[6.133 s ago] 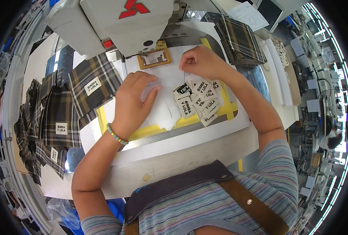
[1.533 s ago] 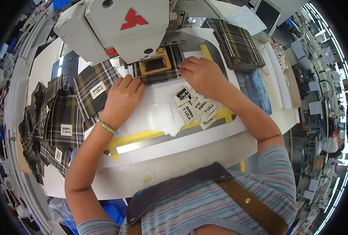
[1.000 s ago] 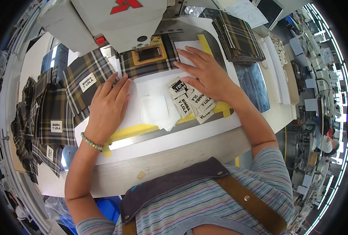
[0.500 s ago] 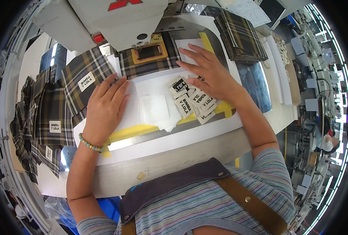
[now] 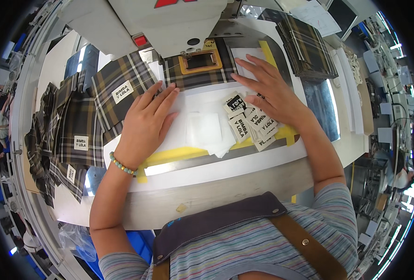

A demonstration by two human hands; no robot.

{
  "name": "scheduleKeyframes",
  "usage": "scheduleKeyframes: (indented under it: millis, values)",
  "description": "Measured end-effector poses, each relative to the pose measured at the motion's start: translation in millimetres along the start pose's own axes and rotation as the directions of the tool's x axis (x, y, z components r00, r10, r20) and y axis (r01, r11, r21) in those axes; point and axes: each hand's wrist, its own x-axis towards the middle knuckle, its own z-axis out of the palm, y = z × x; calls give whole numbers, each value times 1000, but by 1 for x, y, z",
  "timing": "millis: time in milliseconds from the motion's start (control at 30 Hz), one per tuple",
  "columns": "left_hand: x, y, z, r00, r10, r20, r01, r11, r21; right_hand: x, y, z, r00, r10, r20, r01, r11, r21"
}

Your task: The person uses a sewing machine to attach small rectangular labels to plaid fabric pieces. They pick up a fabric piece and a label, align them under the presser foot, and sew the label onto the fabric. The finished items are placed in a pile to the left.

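Between the fingers of the left hand (image 5: 146, 121) and right hand (image 5: 278, 97), a passage crosses the white sheet (image 5: 193, 100), over flat white squares (image 5: 204, 131). Ahead of the fingertips, the machine head (image 5: 169, 23) and orange frame (image 5: 202, 70) block it; labels (image 5: 250, 123) crowd the right thumb, and a cloth stack (image 5: 306, 46) rises beyond that hand's fingers.

Striped short-sleeved shirt (image 5: 235, 242), dark apron bib (image 5: 221, 218), brown strap (image 5: 309, 248), beaded bracelet (image 5: 120, 165)

a pale worktable (image 5: 235, 184) before me, a dark monitor (image 5: 343, 17) near its far right corner, crowded workstations (image 5: 385, 135) beyond, bright strip lights (image 5: 394, 238) along the right
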Motion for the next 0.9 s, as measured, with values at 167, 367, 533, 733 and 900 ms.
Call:
scheduleKeyframes:
  millis: [167, 367, 533, 733, 900]
  values:
    - [0, -2, 2, 999, 50, 5, -50, 997, 55, -1, 2, -2, 999, -29, -19, 29, 1000, 7]
    - [1, -1, -2, 1000, 18, 6, -17, 999, -40, 0, 1, -5, 996, -65, -64, 66, 998, 22]
    - [2, -4, -3, 1000, 15, -15, -16, 997, -78, 0, 10, -3, 995, -94, -34, 96, 993, 73]
    - [1, -6, -4, 999, 13, -35, -15, 998, -64, 1, 8, 0, 984, -40, -176, 67, 986, 151]
    - [2, -2, -4, 1000, 5, 13, -4, 998, -59, 0, 6, 3, 997, -22, -74, 22, 1000, 8]
